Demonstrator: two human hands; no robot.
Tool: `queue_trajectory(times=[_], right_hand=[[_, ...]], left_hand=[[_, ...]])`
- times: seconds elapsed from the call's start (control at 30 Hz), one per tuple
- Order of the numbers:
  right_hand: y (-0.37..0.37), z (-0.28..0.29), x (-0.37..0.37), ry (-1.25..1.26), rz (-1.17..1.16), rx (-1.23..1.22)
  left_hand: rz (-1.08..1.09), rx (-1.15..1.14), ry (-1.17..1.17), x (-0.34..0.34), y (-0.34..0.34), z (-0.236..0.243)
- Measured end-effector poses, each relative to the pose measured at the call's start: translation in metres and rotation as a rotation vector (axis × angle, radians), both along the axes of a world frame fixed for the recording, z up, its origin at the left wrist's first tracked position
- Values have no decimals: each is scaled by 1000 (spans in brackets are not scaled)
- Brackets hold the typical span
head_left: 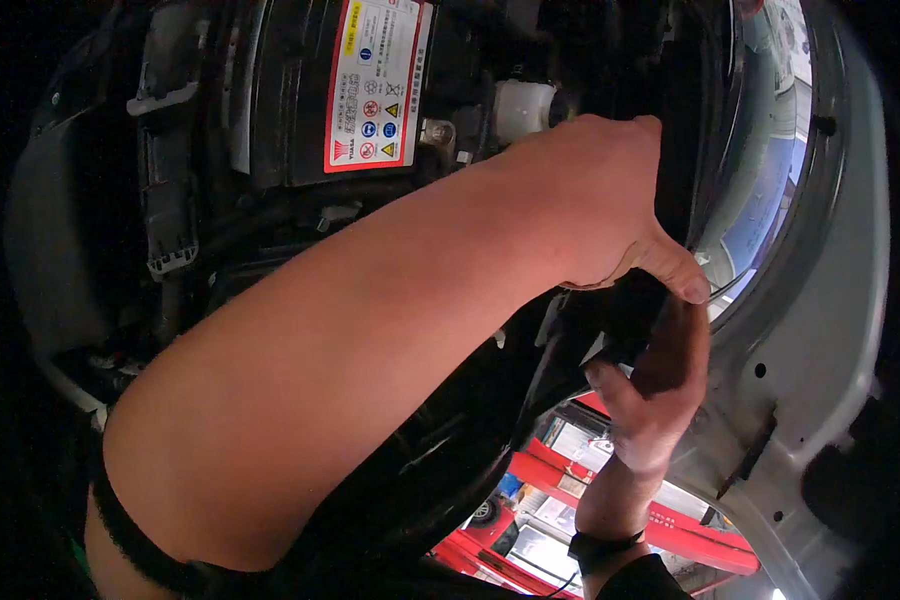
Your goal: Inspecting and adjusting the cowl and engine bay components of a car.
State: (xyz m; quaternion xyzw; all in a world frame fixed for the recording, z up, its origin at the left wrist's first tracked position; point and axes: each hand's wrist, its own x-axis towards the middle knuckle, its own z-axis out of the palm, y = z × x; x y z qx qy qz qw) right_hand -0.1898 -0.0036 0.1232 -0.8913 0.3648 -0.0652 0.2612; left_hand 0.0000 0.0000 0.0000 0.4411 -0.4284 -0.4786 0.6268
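Note:
My left arm crosses from lower left; my left hand [615, 200] bends over the black strip beside a pale headlamp-like housing [760, 200]. Its fingertips are hidden, and its thumb points down, meeting or overlapping my right fingers. My right hand [650, 390] comes up from below, curled at a dark part, thumb on the near side; what exactly it grips is unclear. Above my left forearm are a black battery [285, 90] with a red-bordered label [375, 90] and a small white reservoir [523, 110].
Black engine-bay parts surround the arms, with a long bracket [165, 140] at left. A grey metal body panel [830, 330] curves along the right. Through the lower gap show red workshop equipment [700, 535] and a small wheel [485, 513].

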Motion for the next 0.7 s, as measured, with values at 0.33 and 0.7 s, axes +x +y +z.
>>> queue_trajectory(times=[0.33, 0.7], right_hand=[[6, 2, -17, 88, -109, -374], [-13, -10, -11, 306, 223, -319]], left_hand=[[154, -78, -9, -24, -10, 19], [185, -124, -192, -1, -1, -25]])
